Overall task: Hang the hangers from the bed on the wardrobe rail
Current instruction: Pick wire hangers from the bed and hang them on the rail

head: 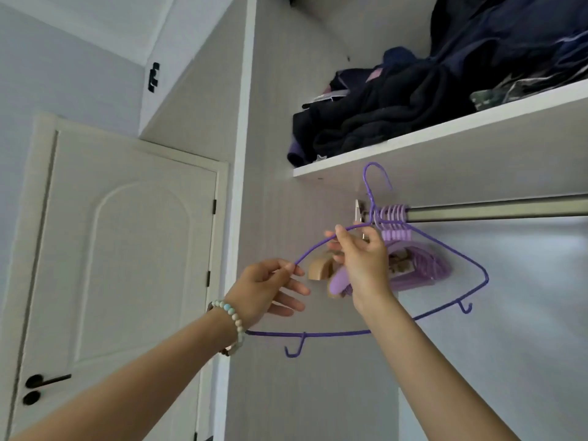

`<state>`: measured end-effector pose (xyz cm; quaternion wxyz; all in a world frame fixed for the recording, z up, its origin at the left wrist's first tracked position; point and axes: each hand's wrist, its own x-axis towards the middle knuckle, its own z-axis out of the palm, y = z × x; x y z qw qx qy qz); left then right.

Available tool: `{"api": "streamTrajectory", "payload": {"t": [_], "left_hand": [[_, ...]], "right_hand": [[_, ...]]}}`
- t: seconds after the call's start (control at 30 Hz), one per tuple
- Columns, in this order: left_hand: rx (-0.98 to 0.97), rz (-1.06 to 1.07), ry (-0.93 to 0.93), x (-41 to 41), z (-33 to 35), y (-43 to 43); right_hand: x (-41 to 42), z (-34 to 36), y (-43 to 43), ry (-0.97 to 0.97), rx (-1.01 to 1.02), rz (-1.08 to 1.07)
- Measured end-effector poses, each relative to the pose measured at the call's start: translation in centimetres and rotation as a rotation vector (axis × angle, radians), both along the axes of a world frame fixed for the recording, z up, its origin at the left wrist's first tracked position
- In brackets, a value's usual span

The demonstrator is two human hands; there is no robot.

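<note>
A purple wire hanger [451, 249] is held up in front of the wardrobe rail [496, 211]. Its hook rises above the rail's left end, just under the shelf, and does not rest on the rail. My right hand [359, 259] pinches the hanger's left shoulder wire near the neck. My left hand [270, 288], with a bead bracelet on the wrist, pinches the same wire lower down at its left end. Several lilac plastic hangers [413, 265] hang bunched at the rail's left end, behind my right hand. A wooden hanger [321, 270] hangs among them.
A white shelf [445, 144] just above the rail carries a pile of dark folded clothes [397, 106]. The wardrobe's side panel [273, 154] stands left of the rail. A closed white door [127, 249] is further left. The rail runs bare to the right.
</note>
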<state>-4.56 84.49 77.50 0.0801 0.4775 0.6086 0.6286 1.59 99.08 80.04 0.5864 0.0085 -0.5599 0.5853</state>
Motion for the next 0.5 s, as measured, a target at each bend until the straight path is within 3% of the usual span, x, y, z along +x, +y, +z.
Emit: {"api": "streamTrajectory", "payload": {"t": [0.13,0.37,0.5], "left_hand": [[-0.021,-0.058,-0.013,0.8,0.9,5.4],[-0.081,-0.131,-0.002,1.6,2.3,11.7],[-0.167,-0.127,0.108,1.5,2.5,13.4]], "right_hand": [[0.3,0.5,5.6,-0.067,0.051,-0.201],[0.3,2.0,12.9,-0.122,-0.044,-0.262],[0.6,2.4,15.4,-0.122,-0.08,-0.301]]}}
